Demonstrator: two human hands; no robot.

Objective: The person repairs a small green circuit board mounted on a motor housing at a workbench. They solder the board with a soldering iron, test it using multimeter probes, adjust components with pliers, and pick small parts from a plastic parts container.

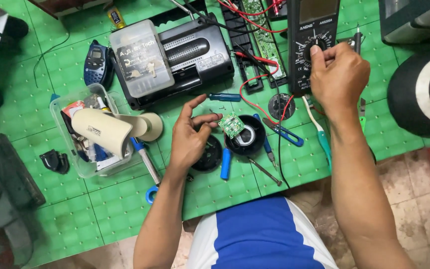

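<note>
From the head camera, your right hand (338, 74) pinches the dial of the black multimeter (312, 40), so you are at the setting step. Your left hand (191, 137) is half open, fingertips touching the small green circuit board (232, 124) over the round black housing (246, 135). I judge the next move needs the probes.

An electronics repair workshop is shown: a green mat (125, 209) is strewn with a multimeter (310, 40) and red leads at the far right, bare circuit boards (231, 124), screwdrivers (225, 97), and a parts bin (93, 132) at the left.
</note>
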